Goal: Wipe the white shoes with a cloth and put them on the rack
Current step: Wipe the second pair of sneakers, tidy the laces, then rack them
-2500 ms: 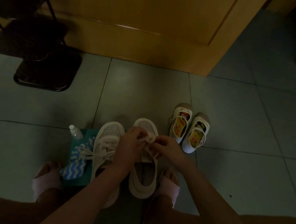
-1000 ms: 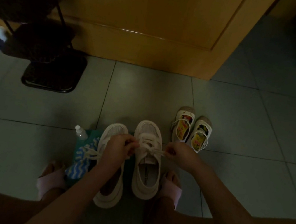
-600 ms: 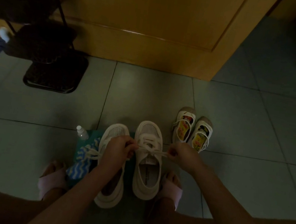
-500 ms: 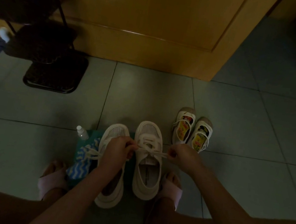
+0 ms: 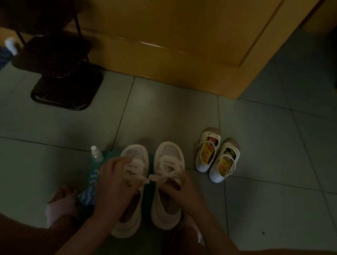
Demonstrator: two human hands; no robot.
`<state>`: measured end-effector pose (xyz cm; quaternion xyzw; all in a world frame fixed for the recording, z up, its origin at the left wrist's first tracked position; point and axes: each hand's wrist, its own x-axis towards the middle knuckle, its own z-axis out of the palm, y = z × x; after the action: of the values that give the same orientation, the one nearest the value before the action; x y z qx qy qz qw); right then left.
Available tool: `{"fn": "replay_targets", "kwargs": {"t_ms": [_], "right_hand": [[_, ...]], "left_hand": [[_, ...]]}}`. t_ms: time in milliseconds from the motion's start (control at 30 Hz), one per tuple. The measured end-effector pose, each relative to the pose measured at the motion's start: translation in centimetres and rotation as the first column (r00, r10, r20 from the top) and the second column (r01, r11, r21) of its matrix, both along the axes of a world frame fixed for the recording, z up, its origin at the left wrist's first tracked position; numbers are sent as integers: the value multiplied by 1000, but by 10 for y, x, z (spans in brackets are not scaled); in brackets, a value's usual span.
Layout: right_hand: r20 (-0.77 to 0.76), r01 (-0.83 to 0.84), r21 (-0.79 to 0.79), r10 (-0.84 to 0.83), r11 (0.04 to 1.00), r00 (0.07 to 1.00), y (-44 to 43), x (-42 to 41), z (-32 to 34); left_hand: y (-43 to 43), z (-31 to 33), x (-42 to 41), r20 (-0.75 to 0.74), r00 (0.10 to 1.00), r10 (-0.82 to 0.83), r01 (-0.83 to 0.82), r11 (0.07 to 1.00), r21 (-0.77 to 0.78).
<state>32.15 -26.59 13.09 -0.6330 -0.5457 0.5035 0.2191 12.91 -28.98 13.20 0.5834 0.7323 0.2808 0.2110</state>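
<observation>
Floor: grey tiles, dimly lit.
Right: small shoes, side by side.
Centre: white shoes, perhaps on a green mat.
Far left: rack base.

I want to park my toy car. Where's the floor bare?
Bare tiles lie between the shoe rack and the white sneakers, and right of the small strap shoes. Crowded around the left hand, right hand, bottle and striped cloth.
</observation>
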Motion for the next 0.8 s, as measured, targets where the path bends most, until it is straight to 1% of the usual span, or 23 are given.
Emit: {"fn": "replay_targets", "kwargs": {"t_ms": [33, 67, 100, 133, 200, 233, 300, 367, 433, 500, 533, 600, 633, 700, 733, 800], "right_hand": [[57, 36, -23, -34, 999, 998, -5, -5, -9], [115, 53, -57, -46, 997, 992, -9, -10, -14], [150, 51, -94, -36, 994, 988, -13, -15, -13], [178, 56, -99, -37, 994, 983, -15, -19, -12], [209, 60, -38, -50, 997, 977, -19, -25, -13], [210, 51, 1, -50, 999, 976, -21, -25, -14], [222, 94, 34, -99, 995, 970, -28, -24, -16], [214, 113, 24, -115, 993, 970, -38, -27, -15], [184, 135, 31, -138, 990, 973, -43, -28, -28], [175, 146, 56, -154, 988, 972, -44, -32, -23], [159, 138, 77, -149, 987, 976, -43, -34, -17], [176, 85, 38, -90, 996, 980, -43, -37, -12], [208, 105, 17, -106, 994, 972, -42, -39, -14], [182, 159, 38, -163, 987, 970, -41, -41, -24], [181, 158, 62, -167, 986, 969, -40, -45, -23], [219, 184, 33, -186, 982, 958, -41, -51, -21]], "left_hand": [[-6, -3, -1, -40, 999, 14, -15, 1000, -19], [-12, -5, -1, -49, 998, 31, -35, 997, -65], [-18, -7, 0, -33, 999, 41, -46, 989, -143], [-23, -11, 2, -10, 999, 44, -45, 973, -227], [-31, -17, 6, 77, 995, 64, -32, 932, -362], [-32, -20, 8, 136, 987, 89, -28, 917, -398], [-33, -25, 10, 224, 967, 120, -13, 904, -428], [-31, -29, 11, 242, 963, 122, -5, 901, -434], [-29, -30, 12, 208, 972, 111, -6, 893, -450], [-25, -28, 13, 139, 986, 89, -10, 874, -485], [-23, -27, 14, 104, 992, 78, -16, 865, -502], [-19, -21, 18, 56, 995, 76, -37, 856, -516], [-17, -20, 20, 46, 995, 84, -48, 854, -517], [-14, -18, 23, 30, 994, 104, -72, 847, -526], [-13, -19, 24, 25, 994, 109, -79, 843, -531], [-11, -20, 23, 23, 994, 109, -80, 841, -535]]}}
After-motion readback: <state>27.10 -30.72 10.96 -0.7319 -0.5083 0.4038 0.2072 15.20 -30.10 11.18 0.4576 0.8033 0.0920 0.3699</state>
